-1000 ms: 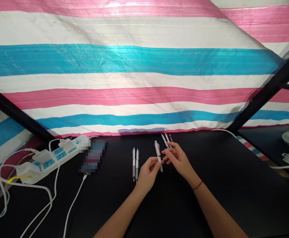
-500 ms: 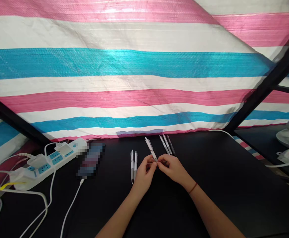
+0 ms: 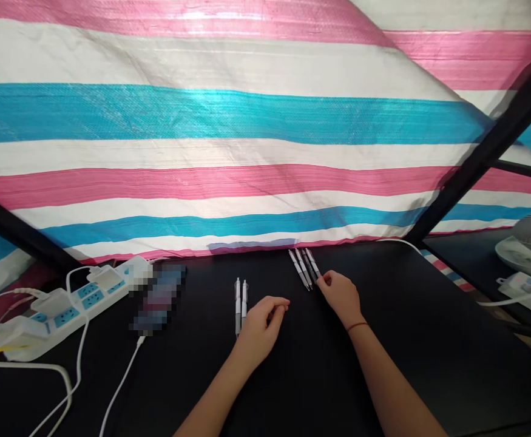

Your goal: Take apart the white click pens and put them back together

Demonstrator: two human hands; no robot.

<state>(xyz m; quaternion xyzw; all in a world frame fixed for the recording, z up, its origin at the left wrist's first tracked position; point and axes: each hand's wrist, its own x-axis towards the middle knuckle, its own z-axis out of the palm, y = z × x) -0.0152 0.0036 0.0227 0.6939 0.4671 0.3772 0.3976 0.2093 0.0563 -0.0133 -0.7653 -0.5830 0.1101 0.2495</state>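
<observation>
Pinching the near end of the rightmost pen [image 3: 313, 263], the right hand [image 3: 339, 295] sits low over the black table [image 3: 411, 340].

Head view, the only one. Right thumb and forefinger look closed on the pen, which lies beside a dark pen [image 3: 309, 266] and two white pens [image 3: 298, 270] in a slanted row near the foot of the striped sheet [image 3: 247, 115]. Left hand [image 3: 261, 323] is near the middle, loosely curled, a slight gap between thumb and forefinger; nothing seen held there. Just beyond its knuckles, a second group: a pair of white-and-grey pens [image 3: 238, 306], side by side, pointing away from the wearer.

Step in hand, my reading: placing or squaring up the rightmost pen against its row. Next move seems to call for a light, level release, so the pen neither rolls nor nudges the dark one. Left hand appears free to help.

Hard to make out: the rightmost pen's near tip, covered by the right fingers; whether it touches its neighbour; the lower end of the pair's right-hand pen, behind the left hand. The other right-hand fingers fold out of sight. A phone-like slab [image 3: 160, 297] is pixelated. Power strip [image 3: 76, 306] shows, though some of its cables run out of frame. Both forearms are cut off below.
</observation>
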